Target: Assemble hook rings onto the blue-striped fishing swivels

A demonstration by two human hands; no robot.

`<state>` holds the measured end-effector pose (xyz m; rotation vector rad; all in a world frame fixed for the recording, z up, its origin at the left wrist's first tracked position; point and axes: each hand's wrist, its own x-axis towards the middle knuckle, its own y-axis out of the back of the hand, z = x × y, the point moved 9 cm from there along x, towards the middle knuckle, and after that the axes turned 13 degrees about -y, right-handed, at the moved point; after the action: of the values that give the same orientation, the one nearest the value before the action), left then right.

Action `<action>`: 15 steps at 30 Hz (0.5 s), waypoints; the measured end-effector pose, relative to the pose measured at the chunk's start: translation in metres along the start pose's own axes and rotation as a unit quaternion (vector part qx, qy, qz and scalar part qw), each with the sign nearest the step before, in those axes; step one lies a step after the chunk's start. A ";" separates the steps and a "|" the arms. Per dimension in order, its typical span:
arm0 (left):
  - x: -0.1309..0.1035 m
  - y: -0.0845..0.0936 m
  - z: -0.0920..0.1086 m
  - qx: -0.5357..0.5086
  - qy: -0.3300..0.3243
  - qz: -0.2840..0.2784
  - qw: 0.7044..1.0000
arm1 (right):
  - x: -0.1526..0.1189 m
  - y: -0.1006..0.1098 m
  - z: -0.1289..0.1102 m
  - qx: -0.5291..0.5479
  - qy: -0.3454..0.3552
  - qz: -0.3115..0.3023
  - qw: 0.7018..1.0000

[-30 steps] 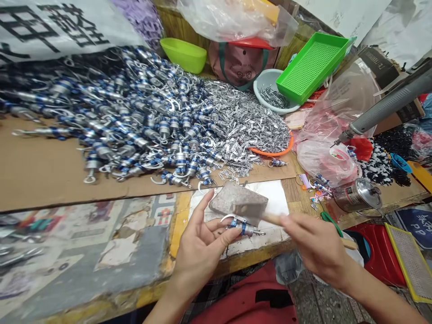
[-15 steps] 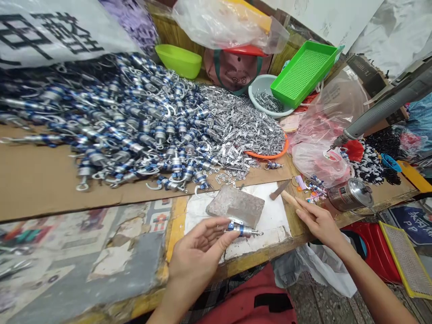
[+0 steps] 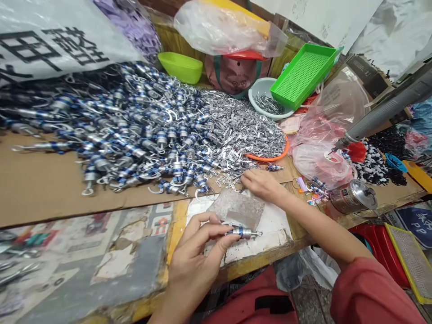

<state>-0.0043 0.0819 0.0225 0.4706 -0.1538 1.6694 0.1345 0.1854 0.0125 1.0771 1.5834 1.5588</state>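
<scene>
My left hand pinches a small silver and blue metal clasp by its barrel, just in front of a grey metal block on a white sheet. My right hand reaches forward over the block, its fingertips on the loose flat silver metal pieces at the edge of a big heap. Whether it holds one I cannot tell. A large pile of finished blue and silver clasps lies on the brown cardboard to the left.
A green perforated tray, a pale bowl of metal parts and a lime bowl stand at the back. Plastic bags, a small steel pot and a grey tool arm are at the right.
My right hand put down the wooden-handled hammer, then reached forward to the loose silver pieces. My left hand kept hold of the clasp near the block.
</scene>
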 end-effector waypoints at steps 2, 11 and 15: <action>0.002 -0.002 0.000 -0.014 -0.002 -0.014 1.000 | -0.004 0.008 0.008 0.018 -0.026 0.016 0.999; -0.001 -0.007 -0.014 -0.047 0.060 -0.034 0.997 | -0.069 0.065 -0.030 0.461 -0.095 0.070 0.879; 0.004 -0.007 -0.004 -0.018 0.004 -0.043 0.999 | -0.080 0.066 -0.050 0.514 -0.054 0.084 0.852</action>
<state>0.0014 0.0879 0.0195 0.4377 -0.1556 1.5825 0.1323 0.0878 0.0742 1.8352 2.3403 0.6154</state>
